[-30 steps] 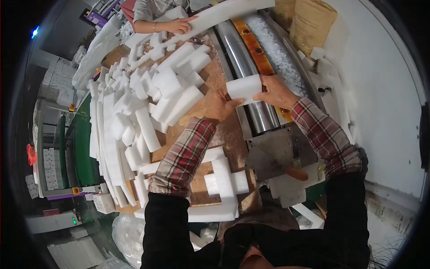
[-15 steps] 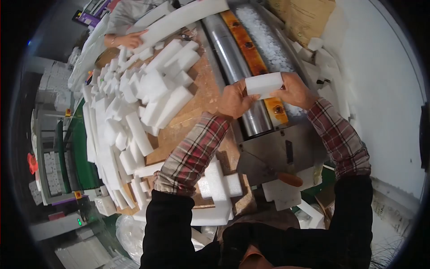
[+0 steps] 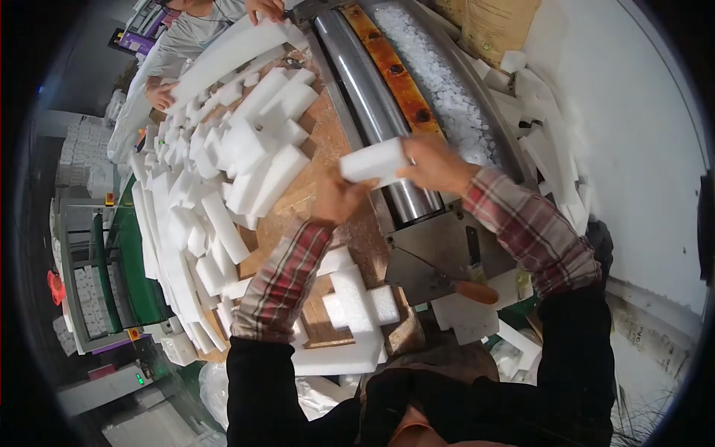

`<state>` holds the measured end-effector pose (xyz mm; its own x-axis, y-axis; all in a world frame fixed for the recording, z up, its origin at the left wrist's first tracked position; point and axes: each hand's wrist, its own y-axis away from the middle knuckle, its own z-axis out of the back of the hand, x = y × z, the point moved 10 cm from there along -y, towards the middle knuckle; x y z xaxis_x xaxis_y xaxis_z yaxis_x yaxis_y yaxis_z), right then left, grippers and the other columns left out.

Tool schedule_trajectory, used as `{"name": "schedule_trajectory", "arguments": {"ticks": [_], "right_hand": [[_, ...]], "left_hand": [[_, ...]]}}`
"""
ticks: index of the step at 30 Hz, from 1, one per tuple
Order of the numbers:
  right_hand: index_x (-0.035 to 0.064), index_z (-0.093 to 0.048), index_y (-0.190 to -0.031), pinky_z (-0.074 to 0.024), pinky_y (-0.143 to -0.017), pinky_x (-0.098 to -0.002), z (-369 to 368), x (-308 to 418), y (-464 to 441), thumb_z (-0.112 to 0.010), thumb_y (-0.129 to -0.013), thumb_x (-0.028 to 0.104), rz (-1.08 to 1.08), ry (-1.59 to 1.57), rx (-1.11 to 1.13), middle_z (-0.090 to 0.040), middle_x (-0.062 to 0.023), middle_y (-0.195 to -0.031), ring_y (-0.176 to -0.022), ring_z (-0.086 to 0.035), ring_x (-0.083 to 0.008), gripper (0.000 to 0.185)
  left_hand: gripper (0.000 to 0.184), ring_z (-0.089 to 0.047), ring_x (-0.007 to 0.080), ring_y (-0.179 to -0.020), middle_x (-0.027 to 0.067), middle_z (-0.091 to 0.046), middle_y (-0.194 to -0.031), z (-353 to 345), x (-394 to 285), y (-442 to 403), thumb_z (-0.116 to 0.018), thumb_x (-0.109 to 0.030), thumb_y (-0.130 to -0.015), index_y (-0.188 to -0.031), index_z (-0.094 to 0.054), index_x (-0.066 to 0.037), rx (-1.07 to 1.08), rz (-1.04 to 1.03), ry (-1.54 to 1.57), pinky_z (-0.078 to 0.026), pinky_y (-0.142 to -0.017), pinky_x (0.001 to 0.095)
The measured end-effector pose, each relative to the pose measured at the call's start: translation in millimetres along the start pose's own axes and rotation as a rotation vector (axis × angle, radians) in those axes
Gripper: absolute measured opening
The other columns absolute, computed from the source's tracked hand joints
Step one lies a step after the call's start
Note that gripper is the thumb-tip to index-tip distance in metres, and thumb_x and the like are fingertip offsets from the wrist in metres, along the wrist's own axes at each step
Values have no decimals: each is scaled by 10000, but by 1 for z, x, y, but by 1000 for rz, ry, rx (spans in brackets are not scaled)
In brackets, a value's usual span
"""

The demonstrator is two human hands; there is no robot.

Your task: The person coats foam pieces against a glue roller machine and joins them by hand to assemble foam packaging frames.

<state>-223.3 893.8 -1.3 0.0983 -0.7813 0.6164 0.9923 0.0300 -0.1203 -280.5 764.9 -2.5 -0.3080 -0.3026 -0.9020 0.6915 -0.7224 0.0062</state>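
Observation:
A white foam block [image 3: 372, 159] is held up in front of me, over the near end of a shiny metal roller [image 3: 365, 89]. My right hand [image 3: 434, 165] is closed round the block's right end. At the block's lower left corner, my left hand [image 3: 339, 197] grips it with thumb and fingers; both hands are a little smeared by motion. Beside the roller runs a rusty orange bar [image 3: 386, 59] with bolts, and beyond it lies a trough of white foam bits [image 3: 439, 82].
Piled foam pieces [image 3: 249, 160] cover much of the wooden table [image 3: 331, 138] on the left. Across it, a co-worker's hands rest on a long foam slab [image 3: 223, 56]. A wooden-handled tool [image 3: 475, 291] lies against the machine's metal end plate [image 3: 436, 257]. A paper sack [image 3: 495, 26] stands behind.
Both my hands have carried the foam block leftward and slightly down, from over the orange bar to the roller's left side. The co-worker's long slab has shifted left, and both their hands now show.

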Motion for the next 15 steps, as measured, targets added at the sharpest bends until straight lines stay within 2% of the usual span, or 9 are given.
{"name": "schedule_trajectory", "arguments": {"ticks": [1, 5, 6, 10, 11, 15], "right_hand": [[-26, -572, -959, -451, -698, -350, 0, 6, 1, -665, -643, 88, 9, -5, -7, -613, -137, -814, -705, -556, -293, 348], [40, -545, -920, -382, -793, -435, 12, 52, -5, -661, -696, 113, 218, 17, -191, -609, -127, -801, -720, -561, -270, 262], [40, -545, -920, -382, -793, -435, 12, 57, -4, -661, -696, 113, 231, 13, -178, -609, -127, -801, -720, -561, -270, 262], [42, -539, -929, -341, -837, -415, 36, 39, 0, -667, -664, 84, 2, 159, 71, -571, -86, -842, -797, -525, -258, 298], [42, -539, -929, -341, -837, -415, 45, 41, 1, -667, -664, 84, -2, 160, 74, -571, -86, -842, -797, -525, -258, 298], [56, -530, -887, -310, -847, -416, 60, 52, 9, -664, -672, 73, 91, 590, 174, -573, -85, -836, -847, -519, -235, 254]], "left_hand": [[387, -625, 170, -776, 139, -654, -925, 2, -2, 6, -720, 6, -684, -1049, -592, 35, -5, -3, -11, -517, -716, 274], [394, -637, 183, -789, 151, -650, -952, 23, 7, 31, -741, 10, -654, -1022, -605, 49, -199, 110, 408, -521, -726, 261], [394, -637, 183, -789, 151, -650, -952, 23, 7, 35, -741, 10, -654, -1022, -605, 49, -217, 116, 410, -521, -726, 261], [409, -621, 206, -814, 139, -651, -943, -4, -16, 15, -761, -25, -635, -1018, -623, 18, -52, 129, 485, -502, -743, 279], [409, -621, 206, -814, 139, -651, -943, -4, -19, 10, -761, -25, -635, -1018, -623, 18, -49, 131, 489, -502, -743, 279], [374, -570, 209, -817, 117, -639, -878, 6, -79, -10, -767, -91, -635, -986, -654, -31, -77, -377, -65, -464, -755, 302]]}}
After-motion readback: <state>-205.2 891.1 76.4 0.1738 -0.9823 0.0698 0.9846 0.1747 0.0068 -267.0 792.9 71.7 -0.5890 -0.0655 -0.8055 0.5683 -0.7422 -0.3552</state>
